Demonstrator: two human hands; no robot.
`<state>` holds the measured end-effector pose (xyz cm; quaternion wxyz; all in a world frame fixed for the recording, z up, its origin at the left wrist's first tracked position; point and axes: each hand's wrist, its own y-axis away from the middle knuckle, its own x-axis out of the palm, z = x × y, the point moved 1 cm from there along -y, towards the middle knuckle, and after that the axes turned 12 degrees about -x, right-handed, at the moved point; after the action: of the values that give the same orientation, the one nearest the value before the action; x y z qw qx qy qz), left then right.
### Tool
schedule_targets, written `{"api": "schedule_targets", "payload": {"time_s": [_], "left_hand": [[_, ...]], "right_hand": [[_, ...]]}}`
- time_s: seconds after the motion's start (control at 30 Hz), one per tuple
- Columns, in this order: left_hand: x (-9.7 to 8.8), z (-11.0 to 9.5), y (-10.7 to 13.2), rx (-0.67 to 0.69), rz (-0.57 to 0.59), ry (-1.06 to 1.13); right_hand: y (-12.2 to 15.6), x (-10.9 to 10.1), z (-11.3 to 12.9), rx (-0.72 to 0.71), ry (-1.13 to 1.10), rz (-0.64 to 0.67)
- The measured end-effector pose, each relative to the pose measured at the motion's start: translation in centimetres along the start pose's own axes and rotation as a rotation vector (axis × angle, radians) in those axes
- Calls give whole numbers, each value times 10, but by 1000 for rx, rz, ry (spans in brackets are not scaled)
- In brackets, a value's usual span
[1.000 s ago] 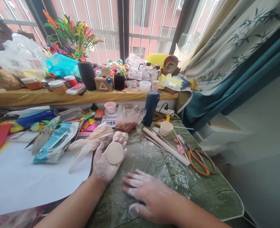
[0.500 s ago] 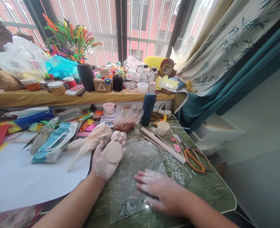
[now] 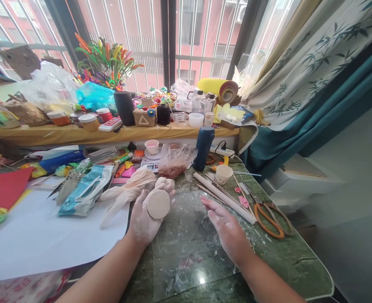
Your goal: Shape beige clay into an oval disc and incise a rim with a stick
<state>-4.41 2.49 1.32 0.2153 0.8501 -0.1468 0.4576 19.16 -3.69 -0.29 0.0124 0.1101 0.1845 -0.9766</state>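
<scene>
A round, flat disc of pale dough or clay [image 3: 158, 204] rests on the upturned palm of my left hand [image 3: 143, 219], held by the fingers and thumb around it. White powder coats that hand. Just behind its fingertips a lump of the same pale material [image 3: 165, 182] is partly hidden. My right hand [image 3: 227, 225], also powdery, hovers over the clear sheet [image 3: 186, 248] with fingers stretched out and nothing in them. Beyond it lies a pale rolling pin [image 3: 225, 198], with thin sticks beside it.
Orange-handled scissors [image 3: 269, 221] and a paper cup [image 3: 224, 173] are on the right. A blue bottle [image 3: 203, 149], a bag of brown material [image 3: 175, 164] and a scale [image 3: 150, 165] stand at the back. Left are a wipes pack [image 3: 85, 191] and white paper [image 3: 56, 240].
My right hand has risen from low over the clear sheet and moved up and right, turning more edge-on. The left hand still holds the disc. The view has shifted slightly left.
</scene>
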Motion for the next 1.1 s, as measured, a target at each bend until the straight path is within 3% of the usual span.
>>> {"api": "schedule_targets", "payload": {"time_s": [0.07, 0.13, 0.23, 0.33, 0.43, 0.57, 0.67, 0.73, 0.8, 0.87, 0.9, 0.97, 1.03, 1.1], "left_hand": [[15, -1, 6, 120, -24, -108], [34, -1, 14, 206, -3, -282], [59, 1, 24, 113, 88, -553], [62, 1, 22, 134, 29, -646], [45, 5, 10, 143, -144, -521], [30, 25, -2, -125, -206, -230], [37, 39, -2, -323, -49, -92], [42, 40, 0, -350, -4, -54], [41, 36, 3, -242, -55, -58], [39, 29, 7, 20, -102, -153], [39, 27, 9, 153, -94, -253], [41, 25, 13, 285, -14, -536], [43, 26, 14, 264, 48, -793], [42, 27, 12, 253, 6, -872]], "right_hand": [[-8, 20, 3, 153, -319, -50], [-17, 41, 11, 252, -524, 43], [-26, 59, 24, 281, -737, 135], [-29, 56, 25, 263, -821, 104], [-27, 44, 19, 221, -715, 12], [-25, 35, 25, -5, -293, -95], [-24, 41, 38, -271, 103, 137], [-24, 47, 39, -339, 248, 228], [-26, 52, 32, -225, 196, 86], [-30, 57, 20, 14, -26, -113], [-31, 59, 15, 122, -165, -149], [-34, 66, 7, 252, -415, -92], [-35, 69, 5, 289, -573, 16], [-34, 68, 5, 293, -664, 32]]}}
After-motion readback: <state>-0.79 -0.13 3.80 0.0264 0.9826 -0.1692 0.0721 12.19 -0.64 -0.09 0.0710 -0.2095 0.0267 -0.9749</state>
